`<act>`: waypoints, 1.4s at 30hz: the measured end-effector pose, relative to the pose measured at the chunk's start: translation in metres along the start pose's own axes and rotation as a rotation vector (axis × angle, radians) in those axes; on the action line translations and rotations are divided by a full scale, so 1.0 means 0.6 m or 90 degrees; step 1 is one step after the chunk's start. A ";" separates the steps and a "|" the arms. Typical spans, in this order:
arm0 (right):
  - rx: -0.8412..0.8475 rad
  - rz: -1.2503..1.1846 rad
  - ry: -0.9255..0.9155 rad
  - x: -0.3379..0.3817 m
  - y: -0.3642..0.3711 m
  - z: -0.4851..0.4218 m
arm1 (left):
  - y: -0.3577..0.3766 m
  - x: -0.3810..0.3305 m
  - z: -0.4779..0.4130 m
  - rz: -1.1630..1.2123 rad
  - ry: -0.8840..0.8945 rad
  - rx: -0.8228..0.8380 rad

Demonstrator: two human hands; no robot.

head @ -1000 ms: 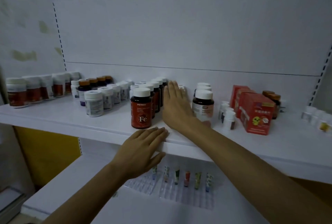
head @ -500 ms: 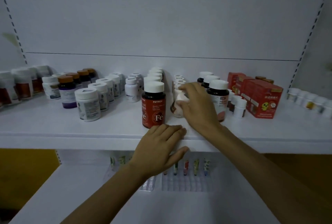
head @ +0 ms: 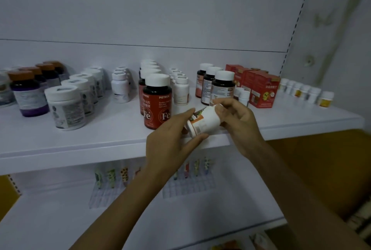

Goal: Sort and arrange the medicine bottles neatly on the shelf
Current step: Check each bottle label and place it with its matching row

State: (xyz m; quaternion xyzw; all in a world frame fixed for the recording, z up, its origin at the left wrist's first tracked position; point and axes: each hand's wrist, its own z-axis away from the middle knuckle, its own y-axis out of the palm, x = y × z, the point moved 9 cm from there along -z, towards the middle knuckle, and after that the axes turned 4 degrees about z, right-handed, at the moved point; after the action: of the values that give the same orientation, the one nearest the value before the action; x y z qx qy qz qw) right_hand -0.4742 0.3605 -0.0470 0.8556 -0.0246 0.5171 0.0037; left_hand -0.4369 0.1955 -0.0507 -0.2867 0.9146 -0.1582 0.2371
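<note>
1. Across the middle of the view, the white upper shelf (head: 96,143) is carrying medicine bottles standing in rows that run front to back.
2. Below it, a lower shelf (head: 60,219) is holding clear trays (head: 188,187) with small coloured tubes standing in them.
3. Both hands are working at the upper shelf's front edge. The left hand (head: 168,143) is gripping the base end of a white bottle (head: 204,121), thumb underneath. The right hand (head: 239,125) is curling its fingers round the cap end.
4. Red boxes (head: 259,89) are sitting right of centre, against the back panel.
5. Red "Fe" bottles (head: 157,102) with white caps are lining up at centre, the front one just left of the hands.
6. White-capped jars (head: 66,107) are standing in a row at the left, with brown-capped dark bottles (head: 28,95) beside them.
7. Dark bottles with white caps (head: 221,87) are standing just behind the right hand.
8. The white bottle itself is being held tilted, nearly on its side, above the shelf's front edge, its orange-marked label facing up.
9. Small white bottles (head: 313,93) are lining up at the far right.
</note>
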 end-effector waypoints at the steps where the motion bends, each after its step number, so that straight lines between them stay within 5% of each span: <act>1: -0.003 -0.001 0.002 -0.001 0.000 0.000 | 0.001 0.002 0.000 0.015 -0.012 -0.001; 12: 0.143 -0.002 0.056 -0.002 0.043 0.002 | 0.001 0.035 -0.015 0.162 -0.191 0.050; 42: 0.180 0.073 0.007 0.004 0.038 0.005 | -0.001 0.016 -0.009 0.093 -0.054 0.047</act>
State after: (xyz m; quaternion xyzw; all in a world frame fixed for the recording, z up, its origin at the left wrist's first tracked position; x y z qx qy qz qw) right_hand -0.4714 0.3376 -0.0465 0.8418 -0.0006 0.5195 -0.1464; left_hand -0.4464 0.1901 -0.0489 -0.2172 0.9157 -0.1614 0.2971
